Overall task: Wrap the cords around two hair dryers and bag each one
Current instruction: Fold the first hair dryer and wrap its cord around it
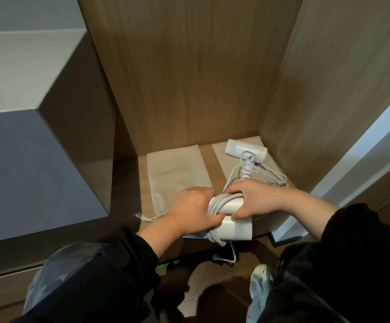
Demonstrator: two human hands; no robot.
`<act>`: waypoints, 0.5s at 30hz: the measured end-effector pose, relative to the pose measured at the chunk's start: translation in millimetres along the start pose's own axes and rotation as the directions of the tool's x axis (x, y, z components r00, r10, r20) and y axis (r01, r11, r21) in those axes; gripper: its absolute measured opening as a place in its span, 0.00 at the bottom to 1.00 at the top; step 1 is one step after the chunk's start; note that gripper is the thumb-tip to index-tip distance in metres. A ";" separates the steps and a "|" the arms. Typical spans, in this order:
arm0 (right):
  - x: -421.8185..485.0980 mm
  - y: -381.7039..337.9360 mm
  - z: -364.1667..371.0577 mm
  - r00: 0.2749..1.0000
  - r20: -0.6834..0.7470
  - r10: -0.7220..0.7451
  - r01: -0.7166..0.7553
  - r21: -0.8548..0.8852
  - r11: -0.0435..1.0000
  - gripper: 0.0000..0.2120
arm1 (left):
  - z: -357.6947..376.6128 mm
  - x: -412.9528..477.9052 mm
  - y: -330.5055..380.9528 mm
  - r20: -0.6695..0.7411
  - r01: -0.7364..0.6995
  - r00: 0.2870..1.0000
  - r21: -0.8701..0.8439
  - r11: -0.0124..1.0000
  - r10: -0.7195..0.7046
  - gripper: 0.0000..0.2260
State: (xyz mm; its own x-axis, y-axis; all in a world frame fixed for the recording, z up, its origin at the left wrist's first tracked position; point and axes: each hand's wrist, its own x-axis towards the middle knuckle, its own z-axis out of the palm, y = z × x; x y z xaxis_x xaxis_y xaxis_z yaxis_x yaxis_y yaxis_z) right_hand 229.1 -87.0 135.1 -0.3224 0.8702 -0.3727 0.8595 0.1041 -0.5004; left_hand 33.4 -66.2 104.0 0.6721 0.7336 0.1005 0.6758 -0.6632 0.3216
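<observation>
— Where do we have the first one?
— We hold the white plastic hair dryer [238,229] at the front edge of the wooden shelf [210,159], with its barrel end overhanging toward us. Our left hand [194,206] has its grip curled round the pale grey cord [213,206] where the coils bunch on the dryer. The thumb presses on them, and we judge that stops the turns springing loose.
— And the other hand?
— Our right hand [254,199] grips the dryer just right of those coils, fingers over the top and thumb underneath. That steadies the body against the winding hand.
— Is the cord all on?
— Not quite. A short tail with the white plug [215,257] hangs below the dryer, off the shelf edge. We reckon the wrapping is nearly done and the tail needs tucking in.
— Where are the bags?
— The flat beige cloth bag [177,173] lies just left of the dryer and behind it. Its drawstring end faces us, so it is handy for sliding the dryer in. Behind the dryer to the right, the second white hair dryer [245,148] rests on the second beige cloth bag [222,155]. Its loose grey cord [280,179] sprawls beside it, not yet wrapped, so we take that one as waiting its turn.
</observation>
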 end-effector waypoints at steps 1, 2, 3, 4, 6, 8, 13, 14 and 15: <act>0.7 2.2 -2.0 1.000 0.017 -0.001 0.001 0.007 1.000 0.20 | 0.0 -0.5 -0.1 -0.004 -0.001 1.000 -0.010 1.000 0.001 0.16; 0.8 4.2 -4.4 0.999 0.032 0.001 -0.002 0.027 1.000 0.21 | -0.2 -0.9 -0.6 -0.008 -0.003 1.000 -0.018 1.000 0.002 0.16; 0.8 7.0 -6.6 0.999 0.047 0.003 -0.006 0.065 0.998 0.22 | -0.1 -1.4 -1.6 -0.012 -0.005 1.000 -0.024 1.000 0.005 0.17; 0.5 9.8 -8.7 0.998 0.056 0.000 -0.007 0.124 0.992 0.21 | 0.3 -1.8 -2.6 -0.019 -0.009 1.000 -0.026 1.000 0.008 0.17; 0.0 15.3 -10.7 0.999 0.050 0.006 -0.019 0.258 0.966 0.18 | 0.7 -2.1 -3.4 -0.040 -0.025 0.999 -0.018 1.000 0.025 0.17; -0.5 20.2 -10.6 0.999 0.039 0.022 -0.035 0.369 0.929 0.19 | 0.3 -1.4 -2.7 -0.067 -0.053 0.996 -0.008 0.999 0.052 0.17; -0.4 29.6 -7.8 0.999 0.048 0.000 -0.030 0.616 0.788 0.22 | 0.6 -1.8 -2.7 -0.133 -0.091 0.987 -0.009 0.996 0.089 0.17; -0.7 31.1 -7.9 0.999 0.049 -0.005 -0.028 0.646 0.763 0.21 | 0.5 -2.2 -2.9 -0.146 -0.094 0.985 -0.018 0.995 0.091 0.17; -0.8 32.4 -7.8 0.999 0.052 -0.005 -0.030 0.666 0.745 0.20 | 0.3 -2.8 -2.9 -0.153 -0.096 0.984 -0.026 0.995 0.091 0.17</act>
State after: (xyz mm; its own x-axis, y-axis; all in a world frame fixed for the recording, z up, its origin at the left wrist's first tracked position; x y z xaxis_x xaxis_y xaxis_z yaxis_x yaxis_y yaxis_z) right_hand 260.2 -80.6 125.3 -0.3471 0.8436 -0.4097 0.3860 -0.2696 -0.8822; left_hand 29.6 -66.4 102.5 0.6762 0.6846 0.2724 0.6002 -0.7262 0.3352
